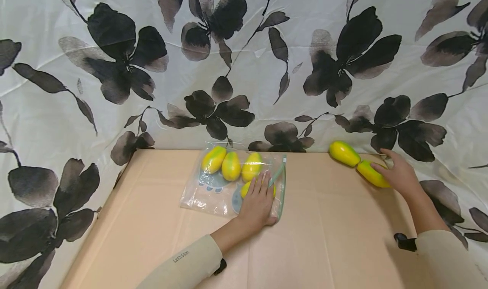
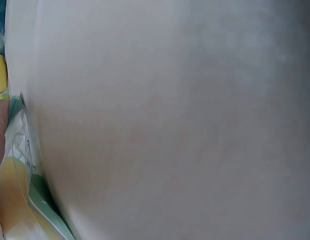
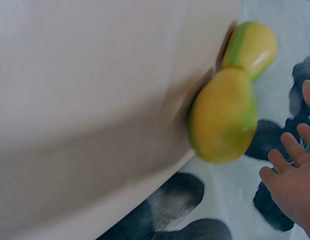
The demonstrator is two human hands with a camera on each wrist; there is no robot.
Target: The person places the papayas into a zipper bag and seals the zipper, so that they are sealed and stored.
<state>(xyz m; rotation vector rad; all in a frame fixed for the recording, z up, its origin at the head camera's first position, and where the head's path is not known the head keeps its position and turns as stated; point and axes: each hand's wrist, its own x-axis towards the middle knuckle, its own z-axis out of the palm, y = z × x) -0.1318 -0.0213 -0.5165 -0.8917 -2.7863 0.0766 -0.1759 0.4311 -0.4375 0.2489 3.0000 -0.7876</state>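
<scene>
A clear zip bag (image 1: 213, 200) with a green zip edge lies on the table, holding several yellow-green papayas (image 1: 231, 166). My left hand (image 1: 256, 202) rests on its right part with fingers extended, over one papaya inside. At the table's back right, two more papayas lie end to end: a farther one (image 1: 344, 153) and a nearer one (image 1: 371, 173). Beside the nearer one is my right hand (image 1: 400, 172), fingers spread and thumb toward the fruit. In the right wrist view a gap shows between that hand (image 3: 295, 187) and the nearer papaya (image 3: 224, 117).
The peach-coloured tabletop (image 1: 305, 238) ends at a white cloth (image 1: 274, 102) with dark flowers, which hangs behind it and along both sides. The two loose papayas lie right at the table's back right edge, close to this cloth.
</scene>
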